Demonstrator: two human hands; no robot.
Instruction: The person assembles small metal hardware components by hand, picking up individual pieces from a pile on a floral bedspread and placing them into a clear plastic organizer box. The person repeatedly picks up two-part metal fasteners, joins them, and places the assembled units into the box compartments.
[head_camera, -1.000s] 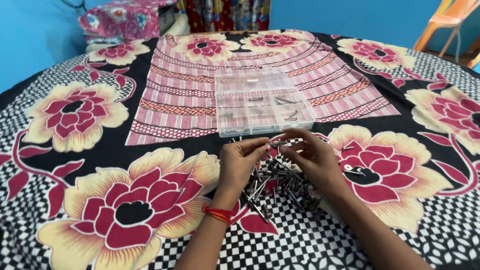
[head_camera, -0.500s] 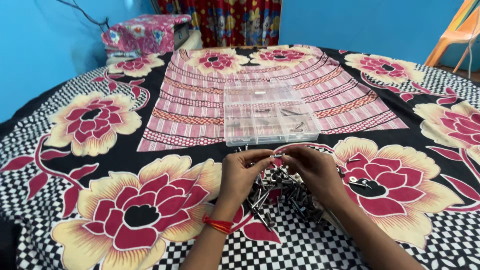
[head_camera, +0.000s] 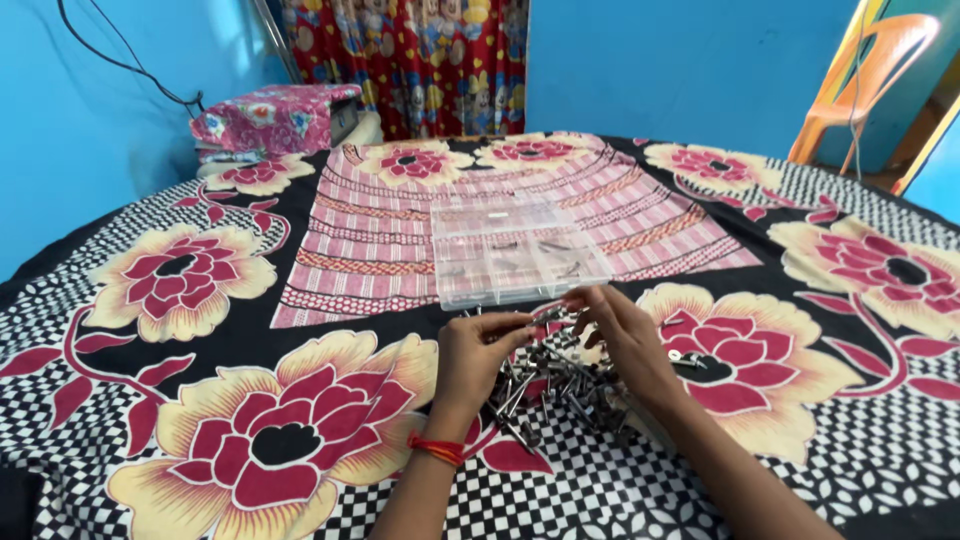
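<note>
While both hands hover over the screw pile, the left hand and right hand pinch one small screw together. The clear box lies just beyond the pile.

A bed under a black floral bedspread; on it a pink striped cloth, a clear compartment box, a pile of metal screws.

The screws are bare grey metal with a dull shine. The box is clear, glossy plastic. The bedspread is soft matt cloth, as is the pink striped cloth over it.
</note>
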